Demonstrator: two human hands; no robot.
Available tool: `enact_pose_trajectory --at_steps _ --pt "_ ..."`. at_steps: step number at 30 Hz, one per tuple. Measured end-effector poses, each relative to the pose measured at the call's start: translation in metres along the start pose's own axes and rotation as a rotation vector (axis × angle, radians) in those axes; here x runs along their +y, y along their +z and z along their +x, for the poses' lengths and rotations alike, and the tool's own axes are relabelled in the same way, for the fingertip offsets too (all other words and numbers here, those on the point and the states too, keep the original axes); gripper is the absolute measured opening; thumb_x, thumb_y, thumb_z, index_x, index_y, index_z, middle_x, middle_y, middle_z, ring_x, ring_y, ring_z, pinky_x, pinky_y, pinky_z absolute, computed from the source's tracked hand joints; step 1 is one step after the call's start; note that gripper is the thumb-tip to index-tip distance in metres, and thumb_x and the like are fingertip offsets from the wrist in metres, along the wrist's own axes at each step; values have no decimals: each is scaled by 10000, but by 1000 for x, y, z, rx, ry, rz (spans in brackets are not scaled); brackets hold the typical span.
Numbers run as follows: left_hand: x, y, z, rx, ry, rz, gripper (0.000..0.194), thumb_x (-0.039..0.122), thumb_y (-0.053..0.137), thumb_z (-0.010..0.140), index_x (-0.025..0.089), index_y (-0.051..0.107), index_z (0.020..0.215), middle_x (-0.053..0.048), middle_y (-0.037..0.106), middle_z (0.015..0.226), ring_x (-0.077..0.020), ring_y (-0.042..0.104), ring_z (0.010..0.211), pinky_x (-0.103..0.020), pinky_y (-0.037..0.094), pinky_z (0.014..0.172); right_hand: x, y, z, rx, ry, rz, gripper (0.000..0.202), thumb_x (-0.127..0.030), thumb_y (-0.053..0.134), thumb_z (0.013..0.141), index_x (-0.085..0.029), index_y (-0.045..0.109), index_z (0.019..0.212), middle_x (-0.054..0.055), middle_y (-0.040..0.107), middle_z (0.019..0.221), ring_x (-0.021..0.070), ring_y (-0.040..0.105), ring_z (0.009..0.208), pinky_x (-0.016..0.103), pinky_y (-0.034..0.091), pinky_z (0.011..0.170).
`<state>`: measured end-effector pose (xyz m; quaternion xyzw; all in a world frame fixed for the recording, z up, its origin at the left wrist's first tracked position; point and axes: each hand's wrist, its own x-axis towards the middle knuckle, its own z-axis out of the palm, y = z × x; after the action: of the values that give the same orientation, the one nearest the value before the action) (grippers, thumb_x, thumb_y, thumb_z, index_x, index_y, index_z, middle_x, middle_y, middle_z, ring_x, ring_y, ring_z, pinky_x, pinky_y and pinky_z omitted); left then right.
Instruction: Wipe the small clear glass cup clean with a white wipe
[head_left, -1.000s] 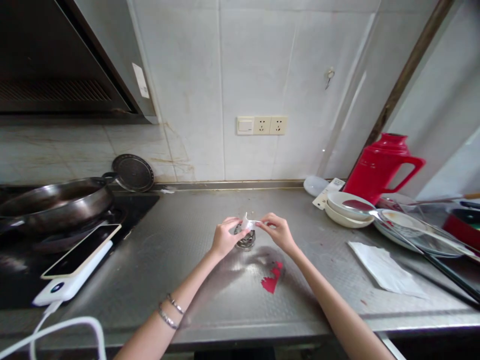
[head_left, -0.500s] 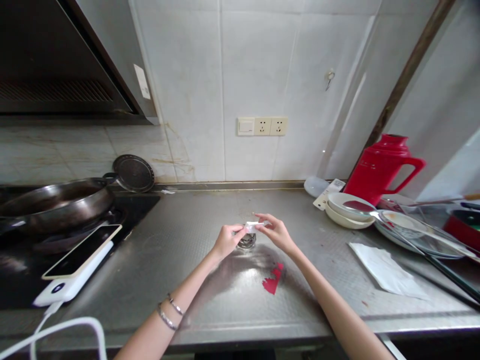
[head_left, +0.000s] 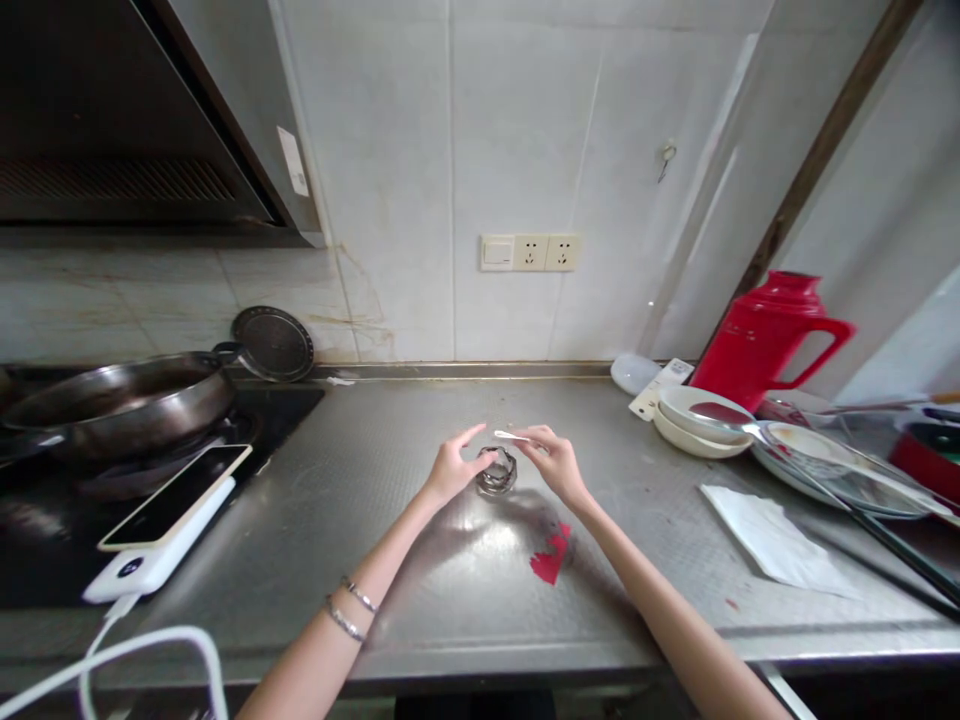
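Observation:
Over the middle of the metal counter (head_left: 337,500), my right hand (head_left: 553,462) pinches a small white item (head_left: 510,435) that sticks out leftward from its fingertips. My left hand (head_left: 454,467) is just left of it, thumb and fingers apart, holding nothing. Its thumb is in front of the edge of a round, clear glass-like dish (head_left: 498,472) on the counter between the hands. Torn red pieces (head_left: 551,556) lie on the counter nearer to me, below my right hand.
At left, a pan (head_left: 142,405) sits on the black stove beside a phone (head_left: 180,497) on a white power bank with a cable. At right stand a red thermos (head_left: 765,335), stacked bowls (head_left: 697,440), plates with utensils and a white napkin (head_left: 772,540).
My left hand has let go of the white item and opened, moving slightly away. The item now shows as a thin strip in my right hand, and more of the round dish is visible.

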<state>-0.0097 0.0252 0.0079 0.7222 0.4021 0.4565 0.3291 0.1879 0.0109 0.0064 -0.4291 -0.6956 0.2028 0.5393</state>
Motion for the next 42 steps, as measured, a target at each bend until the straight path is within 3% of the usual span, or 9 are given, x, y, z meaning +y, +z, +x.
enact_pose_trajectory --at_steps 2,4,8,14,19,23,28,36,42 --pt "-9 1 0 -39 -60 29 780 406 756 643 165 464 1324 -134 499 1359 -272 450 1264 -399 354 1053 -3 2 0 -60 -177 -193 226 -260 516 877 -218 704 995 72 707 964 221 542 924 356 465 801" --pt "-21 4 -1 -104 -129 68 1000 420 820 536 145 368 1384 -169 409 1422 -306 379 1315 -431 292 1095 -6 3 -2 -224 -294 -387 268 -183 464 888 -208 689 1031 80 700 1012 236 507 990 377 447 841" --pt "-42 13 -4 -208 -194 106 1209 412 865 425 116 259 1429 -223 308 1462 -345 312 1345 -460 251 1109 -14 0 -4 -533 -318 -708 303 -115 435 878 -191 664 1059 101 691 1016 237 496 1002 366 405 837" --pt "-52 22 -7 -209 -137 106 1161 394 850 456 133 258 1421 -199 458 1359 -310 457 1245 -425 348 1047 -28 -7 7 -735 -252 -827 260 -137 491 788 -221 679 947 60 698 878 233 544 980 335 385 800" --pt "-49 24 -8 -182 -128 162 919 364 824 490 170 424 1294 -100 610 1176 -245 591 1043 -350 450 906 -32 -8 19 -931 -109 -850 411 -112 542 639 -244 652 1013 55 674 1067 236 614 949 259 423 664" --pt "-46 23 -8 -185 -100 169 816 357 811 503 183 476 1226 -54 649 1080 -206 621 932 -299 472 814 -24 -6 23 -1014 -78 -768 474 -74 535 619 -244 647 1046 55 652 1121 233 619 991 248 452 691" --pt "-41 21 -9 -185 -78 171 777 332 801 523 186 491 1220 -48 665 1056 -192 633 884 -273 478 770 -10 0 23 -1044 -198 -543 607 -10 513 607 -216 581 1174 62 584 1239 202 579 1078 252 453 835" --pt "-38 20 -9 -181 -45 147 766 307 816 514 192 502 1203 -48 677 1066 -196 630 939 -264 476 807 -23 8 20 -959 -217 -944 519 -195 569 678 -292 539 1187 55 586 1214 236 657 870 305 488 652" --pt "-36 20 -9 -188 -67 209 706 333 806 521 207 522 1156 -26 680 1026 -191 637 899 -265 481 779 -21 -1 24 -982 -120 -848 409 -157 533 657 -253 612 1047 48 643 1083 236 647 891 269 459 650"
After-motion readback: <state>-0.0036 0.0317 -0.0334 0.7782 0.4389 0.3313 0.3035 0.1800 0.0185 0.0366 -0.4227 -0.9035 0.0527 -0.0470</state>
